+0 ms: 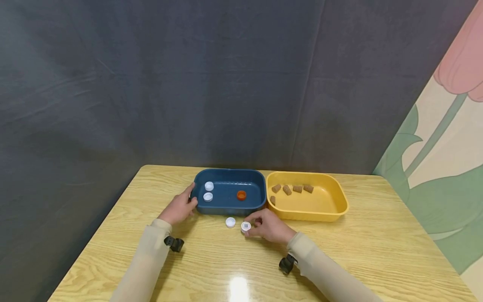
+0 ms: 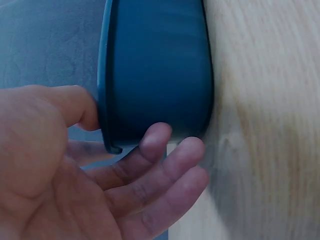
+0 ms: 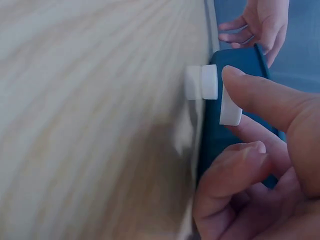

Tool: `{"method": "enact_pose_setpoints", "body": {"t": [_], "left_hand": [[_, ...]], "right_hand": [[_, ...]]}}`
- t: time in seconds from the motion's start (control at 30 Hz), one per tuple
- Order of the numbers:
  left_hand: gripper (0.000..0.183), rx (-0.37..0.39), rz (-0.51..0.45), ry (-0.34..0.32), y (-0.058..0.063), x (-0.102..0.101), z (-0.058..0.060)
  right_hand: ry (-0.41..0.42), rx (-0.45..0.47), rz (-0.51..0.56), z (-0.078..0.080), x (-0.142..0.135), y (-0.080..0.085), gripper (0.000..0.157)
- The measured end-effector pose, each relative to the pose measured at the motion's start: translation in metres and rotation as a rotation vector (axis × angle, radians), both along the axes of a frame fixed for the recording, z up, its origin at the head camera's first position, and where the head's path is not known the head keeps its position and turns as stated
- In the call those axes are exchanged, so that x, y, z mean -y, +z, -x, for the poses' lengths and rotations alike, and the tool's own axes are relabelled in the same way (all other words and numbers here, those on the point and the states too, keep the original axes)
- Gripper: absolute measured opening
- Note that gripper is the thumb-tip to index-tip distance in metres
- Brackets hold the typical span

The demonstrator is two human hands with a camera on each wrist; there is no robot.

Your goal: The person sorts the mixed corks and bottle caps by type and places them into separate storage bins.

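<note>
My left hand [image 1: 179, 207] holds the left end of a blue tray [image 1: 232, 209], its thumb over the rim in the left wrist view and three fingers loosely bent outside the wall. My right hand [image 1: 271, 226] pinches a white bottle cap [image 1: 245, 226] between thumb and finger, in front of the tray; a small grey square marks its top. In the right wrist view this cap is tilted and clear of the tabletop. Another white cap [image 1: 230, 222] lies on the table just left of it. Inside the tray are two white caps [image 1: 208, 196] and an orange cap [image 1: 241, 195].
A yellow tray [image 1: 332, 215] stands against the blue tray's right end, with several brown cork-like pieces [image 1: 297, 188] in it. Both stand on a wooden table [image 1: 377, 235] with a dark curtain [image 1: 241, 84] behind. Each wrist wears a small black camera [image 1: 286, 265].
</note>
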State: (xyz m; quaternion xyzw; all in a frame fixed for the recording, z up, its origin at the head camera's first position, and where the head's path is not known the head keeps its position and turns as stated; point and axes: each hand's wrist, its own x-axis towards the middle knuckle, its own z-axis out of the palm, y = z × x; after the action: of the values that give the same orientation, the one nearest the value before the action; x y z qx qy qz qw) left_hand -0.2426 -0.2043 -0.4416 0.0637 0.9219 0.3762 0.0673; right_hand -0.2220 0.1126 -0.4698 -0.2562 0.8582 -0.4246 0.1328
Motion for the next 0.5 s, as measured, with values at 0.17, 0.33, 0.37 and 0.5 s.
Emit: {"method": "enact_pose_setpoints", "body": {"t": [0.17,0.33,0.37,0.5], "left_hand": [[0.062,-0.037,0.054,-0.01,0.003,0.002,0.004],[0.061,-0.059,0.104,-0.002,0.006,0.0,0.006],[0.061,-0.065,0.116,0.003,0.007,-0.001,0.006],[0.062,-0.095,0.157,0.006,0.007,-0.003,0.005]], "right_hand": [[0.013,-0.006,0.033,0.0,-0.001,0.009,0.029],[0.011,-0.014,0.032,-0.002,-0.003,0.017,0.026],[0.012,-0.021,0.027,-0.002,-0.003,0.019,0.026],[0.017,-0.032,0.022,-0.004,-0.003,0.025,0.026]]}}
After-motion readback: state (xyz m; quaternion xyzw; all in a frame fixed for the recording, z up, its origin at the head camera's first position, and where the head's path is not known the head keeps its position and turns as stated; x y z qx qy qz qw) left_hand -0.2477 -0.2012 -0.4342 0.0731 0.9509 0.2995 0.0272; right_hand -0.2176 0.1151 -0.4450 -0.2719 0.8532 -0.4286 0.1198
